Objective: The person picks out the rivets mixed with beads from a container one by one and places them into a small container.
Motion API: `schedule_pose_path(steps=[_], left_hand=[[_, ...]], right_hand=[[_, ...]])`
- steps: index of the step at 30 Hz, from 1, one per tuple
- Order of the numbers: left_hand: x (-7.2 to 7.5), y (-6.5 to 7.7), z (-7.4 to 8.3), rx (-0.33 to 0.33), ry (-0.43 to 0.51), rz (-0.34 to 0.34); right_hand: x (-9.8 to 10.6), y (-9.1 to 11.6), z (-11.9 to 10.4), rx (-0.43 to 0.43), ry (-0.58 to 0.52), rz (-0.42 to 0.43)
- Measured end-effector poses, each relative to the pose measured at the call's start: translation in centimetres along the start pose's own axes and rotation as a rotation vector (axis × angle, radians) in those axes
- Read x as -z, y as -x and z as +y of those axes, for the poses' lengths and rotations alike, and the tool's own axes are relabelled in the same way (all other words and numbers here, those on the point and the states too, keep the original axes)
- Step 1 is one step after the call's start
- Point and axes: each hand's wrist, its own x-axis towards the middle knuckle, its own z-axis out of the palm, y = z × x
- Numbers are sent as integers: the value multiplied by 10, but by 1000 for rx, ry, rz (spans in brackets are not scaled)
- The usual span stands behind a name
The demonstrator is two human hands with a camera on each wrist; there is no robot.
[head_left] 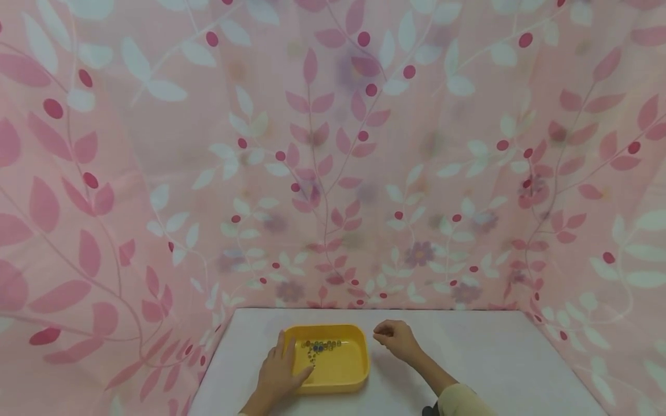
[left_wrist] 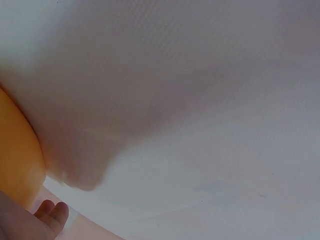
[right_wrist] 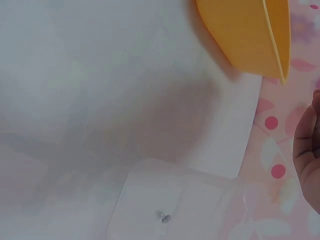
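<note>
A yellow tray (head_left: 343,386) with rounded corners sits on the white table, holding several small glass marbles (head_left: 318,348) gathered toward its back left. My left hand (head_left: 277,372) grips the tray's left side, thumb over the inside and fingers along the rim. In the left wrist view, fingertips (left_wrist: 52,215) show beside the tray's outer wall (left_wrist: 19,150). Just off the tray's right rim, my right hand (head_left: 400,341) hovers with its fingers bent and tips close together. Whether anything lies between those fingertips is hidden.
A clear plastic container (right_wrist: 145,200) with a small shiny piece (right_wrist: 165,217) in it stands on the table (head_left: 499,358), low in the right wrist view. Pink leaf-patterned curtains (head_left: 333,219) enclose the table at the back and sides.
</note>
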Motion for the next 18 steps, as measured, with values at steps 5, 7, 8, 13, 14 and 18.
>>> schedule_pose_path(steps=[5, 7, 8, 13, 14, 18], left_hand=[[2, 1, 1, 3, 4, -17], [1, 2, 1, 1, -2, -8], [1, 2, 1, -2, -2, 4], [-4, 6, -2, -30, 12, 39], [-5, 7, -2, -37, 15, 47], [-5, 3, -3, -53, 14, 90]], right_hand=[[7, 4, 5, -18, -7, 7], [8, 5, 7, -19, -2, 9], [9, 6, 9, -16, 2, 10], [12, 15, 15, -42, -23, -23], [13, 17, 16, -47, -33, -27], [17, 16, 13, -27, -37, -6]])
